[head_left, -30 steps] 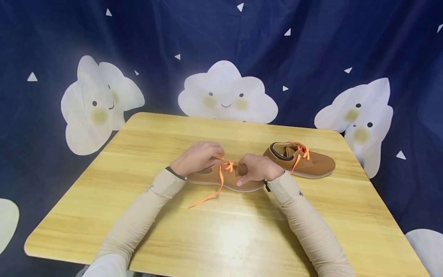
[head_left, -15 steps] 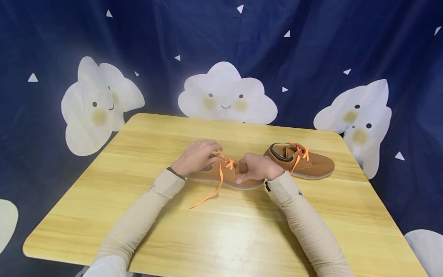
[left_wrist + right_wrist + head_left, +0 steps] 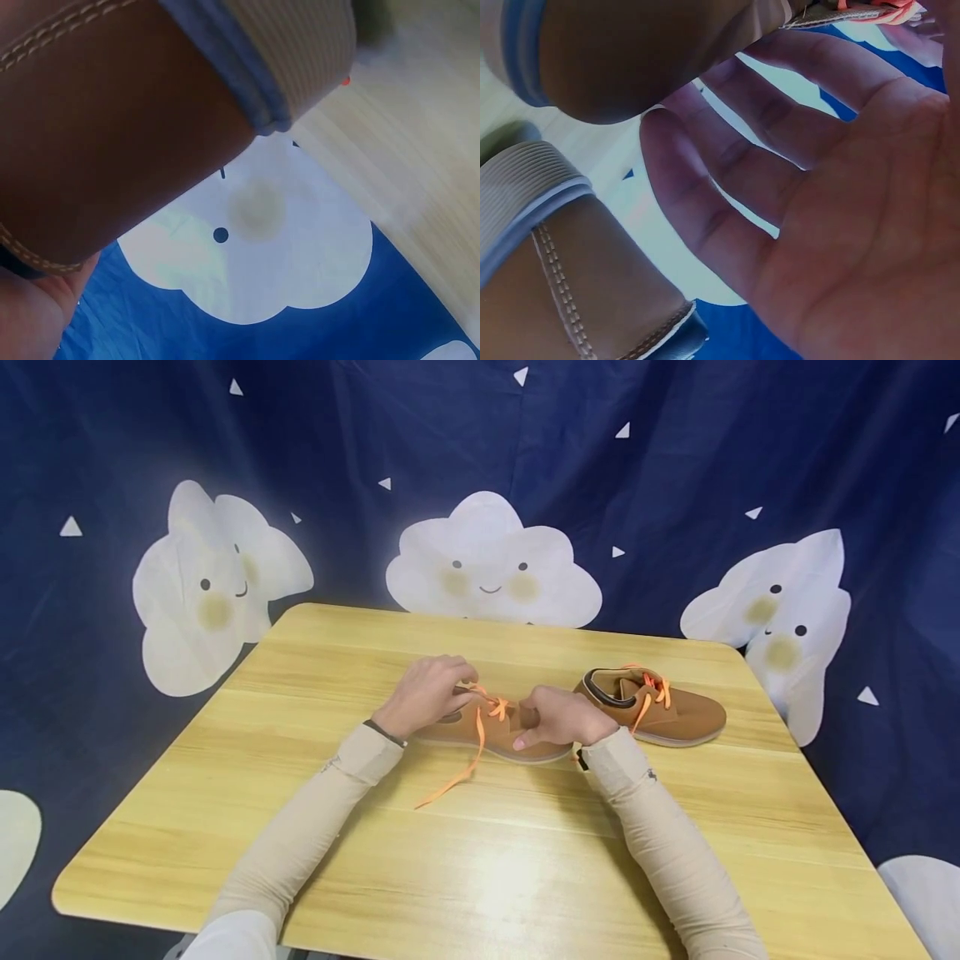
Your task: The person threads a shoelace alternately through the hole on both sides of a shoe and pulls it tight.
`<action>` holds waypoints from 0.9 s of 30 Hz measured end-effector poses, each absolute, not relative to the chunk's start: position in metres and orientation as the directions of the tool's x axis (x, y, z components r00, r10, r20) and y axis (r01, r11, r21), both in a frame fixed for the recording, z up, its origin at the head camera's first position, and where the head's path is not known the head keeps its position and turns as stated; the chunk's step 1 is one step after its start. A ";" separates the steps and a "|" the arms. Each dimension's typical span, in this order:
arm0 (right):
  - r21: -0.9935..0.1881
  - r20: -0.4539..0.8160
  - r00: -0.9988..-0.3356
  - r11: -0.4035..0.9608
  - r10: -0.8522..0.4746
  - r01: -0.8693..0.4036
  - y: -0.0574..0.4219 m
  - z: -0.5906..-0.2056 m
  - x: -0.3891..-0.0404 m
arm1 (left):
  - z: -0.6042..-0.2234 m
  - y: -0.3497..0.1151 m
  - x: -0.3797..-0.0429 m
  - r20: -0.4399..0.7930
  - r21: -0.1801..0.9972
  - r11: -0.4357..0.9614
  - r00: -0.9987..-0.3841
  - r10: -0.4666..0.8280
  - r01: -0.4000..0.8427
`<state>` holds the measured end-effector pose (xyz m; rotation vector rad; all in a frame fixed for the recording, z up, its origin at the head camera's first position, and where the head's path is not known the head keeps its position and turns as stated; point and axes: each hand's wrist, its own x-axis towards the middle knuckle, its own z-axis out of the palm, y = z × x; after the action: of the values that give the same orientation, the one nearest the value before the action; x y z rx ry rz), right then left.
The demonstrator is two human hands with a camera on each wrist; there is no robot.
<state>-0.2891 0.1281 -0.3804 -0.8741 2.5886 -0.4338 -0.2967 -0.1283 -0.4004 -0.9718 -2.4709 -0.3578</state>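
A brown lace-up shoe (image 3: 491,742) lies sideways between my hands, toe to the right. Its orange lace (image 3: 480,743) is crossed over the front, and one loose end trails toward me onto the table. My left hand (image 3: 426,695) has its fingers curled at the shoe's collar and tongue; in the left wrist view the heel (image 3: 112,142) fills the upper left. With the thumb on the near side and fingers on the far side, my right hand (image 3: 566,717) grips the toe. The right wrist view shows those fingers (image 3: 697,195) along the toe (image 3: 652,60).
A matching brown shoe (image 3: 686,714) with orange laces stands upright just right of my right hand, toe pointing right. The wooden table (image 3: 480,860) has rounded corners. Behind it hangs a dark blue curtain (image 3: 337,435) with white clouds.
The held shoe has shifted slightly away from me, and both hands have moved with it. My left hand sits a little farther back. The other shoe stays in place.
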 end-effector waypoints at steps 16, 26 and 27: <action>-0.445 -0.178 -0.705 0.695 -0.686 -0.565 0.126 -0.383 -0.294 | -0.402 -0.133 -0.300 0.480 0.108 0.724 -0.674 0.561 0.681; -0.439 -0.117 -0.795 0.749 -0.595 -0.496 0.140 -0.365 -0.282 | -0.377 -0.141 -0.291 0.435 0.102 0.727 -0.688 0.581 0.679; -0.428 -0.094 -0.824 0.770 -0.559 -0.473 0.144 -0.359 -0.279 | -0.372 -0.143 -0.290 0.438 0.108 0.735 -0.696 0.569 0.669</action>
<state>-0.2791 0.1435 -0.3591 -0.8120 2.7492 -0.5788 -0.2898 -0.1428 -0.3718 -0.9533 -2.5596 -0.3674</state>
